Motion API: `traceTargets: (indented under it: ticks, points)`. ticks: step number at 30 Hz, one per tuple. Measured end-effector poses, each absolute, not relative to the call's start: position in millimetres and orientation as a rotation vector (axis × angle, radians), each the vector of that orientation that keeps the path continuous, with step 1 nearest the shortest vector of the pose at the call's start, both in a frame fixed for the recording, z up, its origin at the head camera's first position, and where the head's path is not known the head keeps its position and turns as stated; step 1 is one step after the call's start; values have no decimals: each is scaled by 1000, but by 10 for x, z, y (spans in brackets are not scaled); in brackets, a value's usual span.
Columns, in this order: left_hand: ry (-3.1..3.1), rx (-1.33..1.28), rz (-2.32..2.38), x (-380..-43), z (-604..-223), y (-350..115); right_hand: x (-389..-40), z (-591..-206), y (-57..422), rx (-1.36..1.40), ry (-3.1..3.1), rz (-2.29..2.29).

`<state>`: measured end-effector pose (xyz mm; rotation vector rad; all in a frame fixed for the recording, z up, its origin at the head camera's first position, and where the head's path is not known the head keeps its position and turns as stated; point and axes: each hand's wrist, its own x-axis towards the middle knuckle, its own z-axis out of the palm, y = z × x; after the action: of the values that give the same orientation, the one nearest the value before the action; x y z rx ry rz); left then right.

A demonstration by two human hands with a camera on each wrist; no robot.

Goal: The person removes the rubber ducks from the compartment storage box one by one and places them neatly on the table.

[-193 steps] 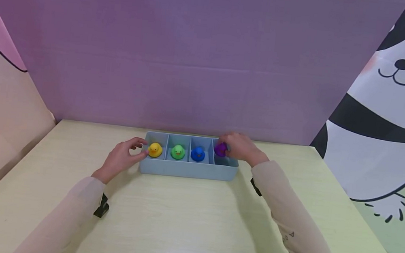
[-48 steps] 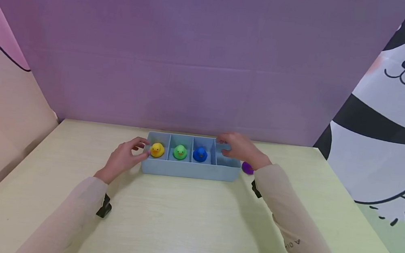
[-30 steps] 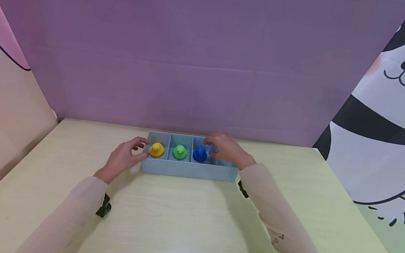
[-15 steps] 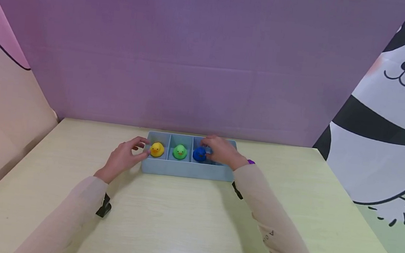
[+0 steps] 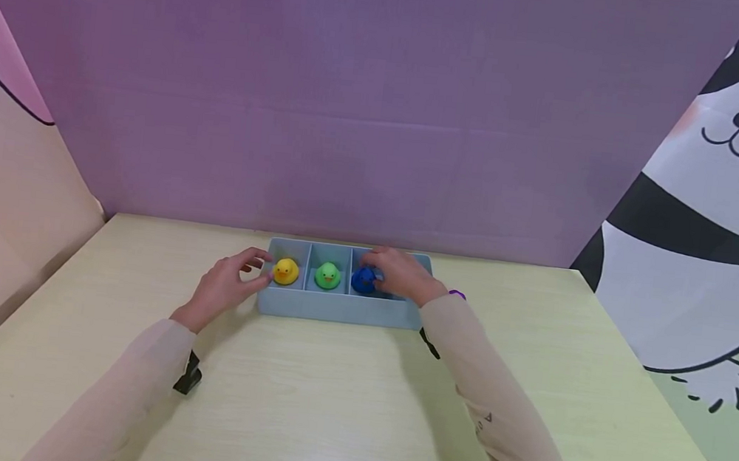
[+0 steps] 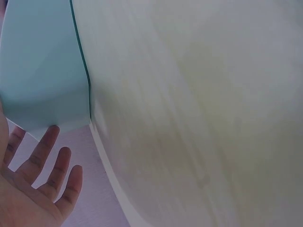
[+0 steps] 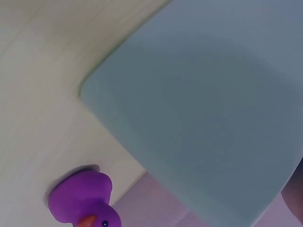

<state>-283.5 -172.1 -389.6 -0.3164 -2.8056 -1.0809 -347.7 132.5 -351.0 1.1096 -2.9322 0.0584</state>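
Blue rubber duck: point(image 5: 362, 280) sat in the third compartment from left of the pale-blue divided tray point(image 5: 340, 308), on the counter point(image 5: 326, 404).
Nearer hand: right hand point(image 5: 402, 273), directly at the duck; left was two compartments over.
Offset: duck lay left of the right palm, under the bent fingers, with the thumb at its right side.
Right hand state: fingers and thumb curled round the duck; grip firmness couldn't be told, right wrist view missed the contact.
Left hand state: left hand point(image 5: 222, 285) had fingers spread apart, nothing held, at the tray's left end; tray contact unclear.
Long axis: tray ran left to right across the counter; duck near round, no clear long axis.
Duck look: deep glossy blue, small, upright, face toward the person.
Neighbours: yellow duck point(image 5: 285, 272) in first compartment, green duck point(image 5: 328, 276) in second.
Purple duck: point(image 7: 83, 198) on the counter off the tray's right end, apart from it, orange beak.
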Motion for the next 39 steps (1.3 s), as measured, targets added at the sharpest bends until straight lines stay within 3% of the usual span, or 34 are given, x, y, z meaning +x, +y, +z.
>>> traceTargets:
  ticks: [39]
  points:
    - [-2806, -318, -1074, -2799, -3866, -1677, -3493, -3478, 1297, 1138, -2970, -22]
